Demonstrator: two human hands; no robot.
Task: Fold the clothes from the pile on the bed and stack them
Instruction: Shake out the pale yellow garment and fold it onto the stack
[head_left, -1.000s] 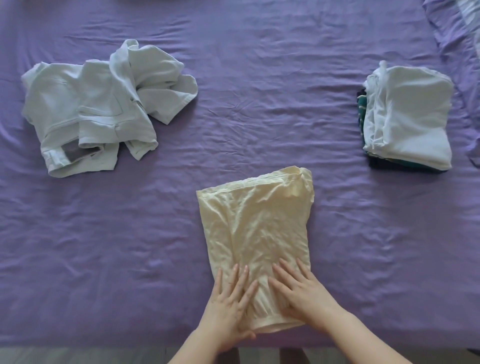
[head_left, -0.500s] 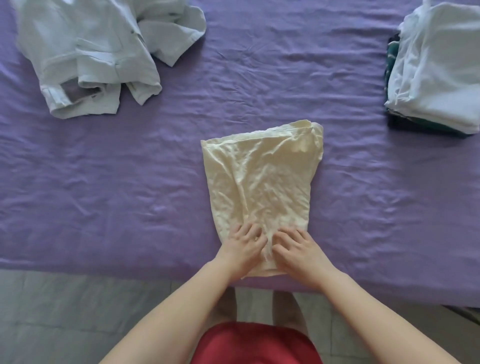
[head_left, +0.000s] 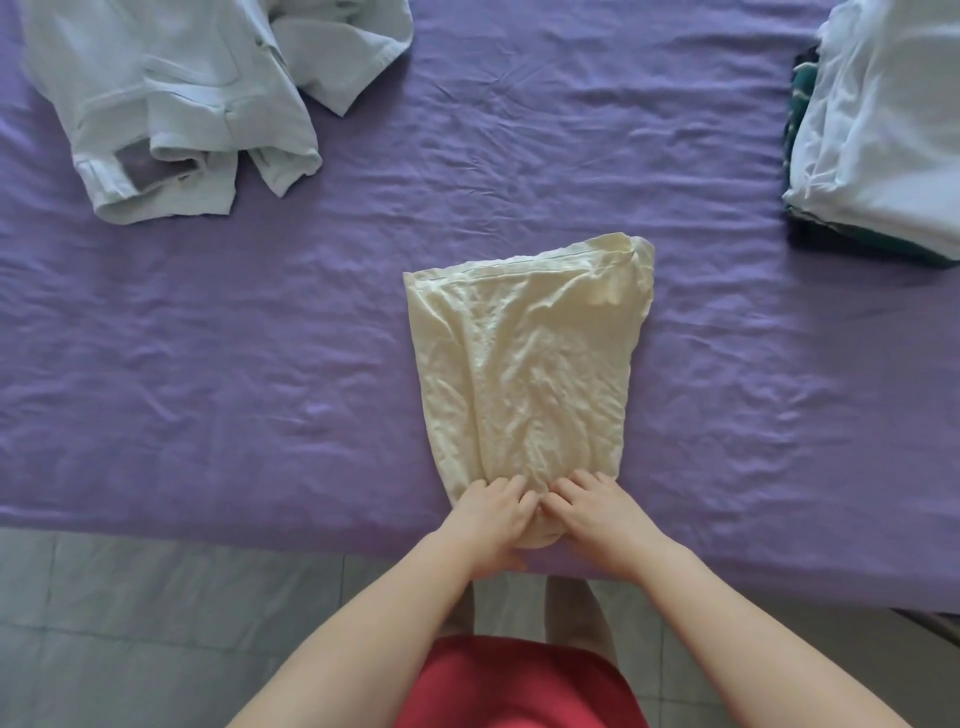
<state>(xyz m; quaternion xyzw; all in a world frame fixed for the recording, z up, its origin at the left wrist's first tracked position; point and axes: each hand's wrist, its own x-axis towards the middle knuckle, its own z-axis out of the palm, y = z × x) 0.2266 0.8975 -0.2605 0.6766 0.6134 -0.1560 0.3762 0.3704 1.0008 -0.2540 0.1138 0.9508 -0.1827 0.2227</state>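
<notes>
At the far left of the bed (head_left: 208, 389), a pile of pale blue clothes (head_left: 182, 98) lies crumpled, its top cut by the picture's edge. A wide strip of bare purple sheet separates it from the cream garment (head_left: 524, 364), which lies flat in the middle, its near end at the bed's near edge. The left hand (head_left: 493, 519) and the right hand (head_left: 597, 514), side by side and almost touching, grip this near end with curled fingers. More open sheet follows, then the folded stack (head_left: 883, 130) at the right edge, white on top.
</notes>
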